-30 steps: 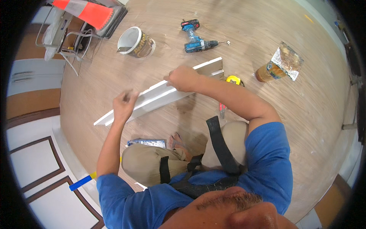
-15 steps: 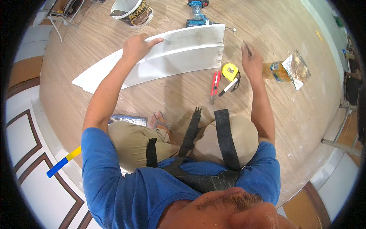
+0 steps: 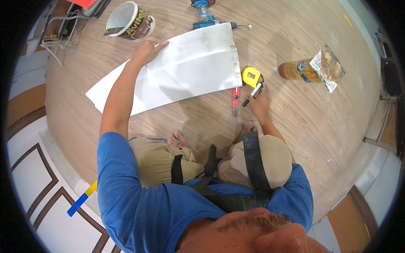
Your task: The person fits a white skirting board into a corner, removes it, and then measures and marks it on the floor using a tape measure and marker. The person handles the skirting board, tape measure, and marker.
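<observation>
A long white panel [image 3: 190,67] with a crease along its length lies tilted across the floor in front of me. My left hand [image 3: 147,52] grips its far edge, thumb on top and fingers folded over the edge. Beyond the panel's right end, my right hand [image 3: 260,102] is low over the floor, its fingers closed about a white marker [image 3: 255,91] with a black end. Touching the panel's right edge is a yellow tape measure [image 3: 251,76]. A red utility knife [image 3: 236,99] is partly covered by the panel.
A blue cordless drill [image 3: 206,19] lies behind the panel. Far left stands a bucket [image 3: 141,25] with a scraper [image 3: 113,31] across its rim. To the right lies a bottle of amber liquid [image 3: 295,71] against a foil-like sheet [image 3: 328,69]. A metal-legged stand [image 3: 59,25] is at far left.
My right hand has come down and nearer me, from the right of the panel to the marker. The panel has tilted, its right end shifting left and partly covering the knife.
</observation>
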Tool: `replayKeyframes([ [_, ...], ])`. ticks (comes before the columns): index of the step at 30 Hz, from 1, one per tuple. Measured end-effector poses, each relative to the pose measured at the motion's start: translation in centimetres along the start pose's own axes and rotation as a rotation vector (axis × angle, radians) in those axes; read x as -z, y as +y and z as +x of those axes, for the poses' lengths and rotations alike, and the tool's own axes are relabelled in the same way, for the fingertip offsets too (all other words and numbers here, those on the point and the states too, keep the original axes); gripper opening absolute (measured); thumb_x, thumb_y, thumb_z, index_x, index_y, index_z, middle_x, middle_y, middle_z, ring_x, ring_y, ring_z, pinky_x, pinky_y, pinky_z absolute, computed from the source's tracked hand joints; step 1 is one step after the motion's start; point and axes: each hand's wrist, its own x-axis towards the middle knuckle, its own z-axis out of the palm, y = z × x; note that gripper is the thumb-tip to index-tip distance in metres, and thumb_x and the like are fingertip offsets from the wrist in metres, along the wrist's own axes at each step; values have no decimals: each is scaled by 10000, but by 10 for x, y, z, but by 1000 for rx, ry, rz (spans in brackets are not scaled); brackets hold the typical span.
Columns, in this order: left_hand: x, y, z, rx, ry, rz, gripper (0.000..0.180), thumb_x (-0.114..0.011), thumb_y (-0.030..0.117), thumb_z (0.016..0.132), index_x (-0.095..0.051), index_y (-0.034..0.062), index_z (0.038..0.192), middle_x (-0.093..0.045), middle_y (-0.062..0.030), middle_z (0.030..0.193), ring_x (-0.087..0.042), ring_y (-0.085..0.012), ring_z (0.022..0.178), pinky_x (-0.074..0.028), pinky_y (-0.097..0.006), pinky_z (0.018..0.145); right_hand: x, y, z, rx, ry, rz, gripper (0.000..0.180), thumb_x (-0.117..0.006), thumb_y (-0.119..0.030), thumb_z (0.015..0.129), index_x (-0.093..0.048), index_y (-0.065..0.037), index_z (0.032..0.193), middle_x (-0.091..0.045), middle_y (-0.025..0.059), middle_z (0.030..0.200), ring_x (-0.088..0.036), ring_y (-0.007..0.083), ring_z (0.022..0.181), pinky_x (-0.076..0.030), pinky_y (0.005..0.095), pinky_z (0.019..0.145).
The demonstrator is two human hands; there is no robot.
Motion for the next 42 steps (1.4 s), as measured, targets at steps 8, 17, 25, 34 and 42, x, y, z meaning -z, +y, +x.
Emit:
replayKeyframes([
  [8,-45,-25,9,8,-115,-82,845,-526,733,894,-718,-75,740,-678,-279,756,-676,-391,756,-512,-476,767,32,2,28,-46,-4,-44,359,-721,-161,763,-639,-10,1078,-670,230,1049,-640,404,935,-508,489,848],
  [17,-69,-32,6,67,-208,-175,918,-503,805,858,-717,-79,732,-679,-272,752,-683,-386,759,-520,-483,752,35,-70,84,366,-266,-394,713,-887,-358,681,-638,-47,1274,-656,222,1200,-603,376,1117,-487,477,954],
  [25,-113,-33,7,29,-63,-165,719,-540,705,904,-748,56,1133,-702,-217,1095,-659,-366,1049,-516,-448,917,45,-36,96,-23,-446,-62,674,-927,-334,650,-663,84,1107,-719,156,943,-693,207,791,-552,350,709],
  [34,-127,-7,-13,-221,294,101,767,-565,658,912,-596,24,1344,-582,-272,1285,-585,-383,1192,-470,-437,1023,76,-72,46,-77,-354,571,562,-826,-118,820,-556,61,1280,-672,114,1134,-660,168,997,-527,295,853],
  [42,-96,118,-101,270,-767,-1688,698,-567,450,1009,-419,-130,1369,-573,-281,1276,-598,-343,1204,-547,-453,999,31,-146,-4,430,-551,357,540,-852,-165,788,-520,-37,1195,-602,63,1059,-595,175,988,-509,332,853],
])
